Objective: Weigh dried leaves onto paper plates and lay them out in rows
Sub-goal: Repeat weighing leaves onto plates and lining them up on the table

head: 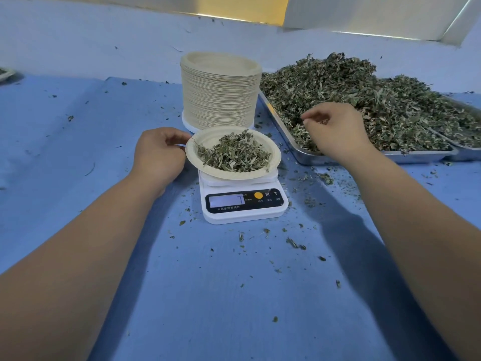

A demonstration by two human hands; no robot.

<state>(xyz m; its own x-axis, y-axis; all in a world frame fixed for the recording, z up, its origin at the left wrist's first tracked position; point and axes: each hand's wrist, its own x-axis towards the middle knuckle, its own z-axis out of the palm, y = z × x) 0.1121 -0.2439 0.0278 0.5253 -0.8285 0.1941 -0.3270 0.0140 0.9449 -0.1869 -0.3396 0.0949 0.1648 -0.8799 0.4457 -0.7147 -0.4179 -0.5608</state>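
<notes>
- One paper plate [208,135] stands on the scale [244,204], and a portion of dried leaves [233,155] already lies in it. The display is lit, but I cannot read the number surely.
- The left hand [158,152] holds the left rim of this plate, with thumb and fingers curled round the edge.
- The right hand [335,128] is over the near end of the leaf heap [364,100] in the metal tray [302,155]. Its fingertips are drawn together in a narrow pinch, and I cannot tell if they hold leaves.
- My judgement: this portion is nearly weighed and only a small correction remains. After that the plate must go to its row.
- At the far left edge a part of one plate [5,72] with leaves shows. No other laid-out plates are in view, so the number done is unknown.
- A tall stack of plates [220,92] behind the scale and the large heap suggest that much work is left.
- A second tray [468,149] lies at the right, partly under the first one.
- Leaf crumbs [294,242] lie scattered on the blue cloth [234,295] around the scale. They block nothing, but the stack stands just behind the plate.
</notes>
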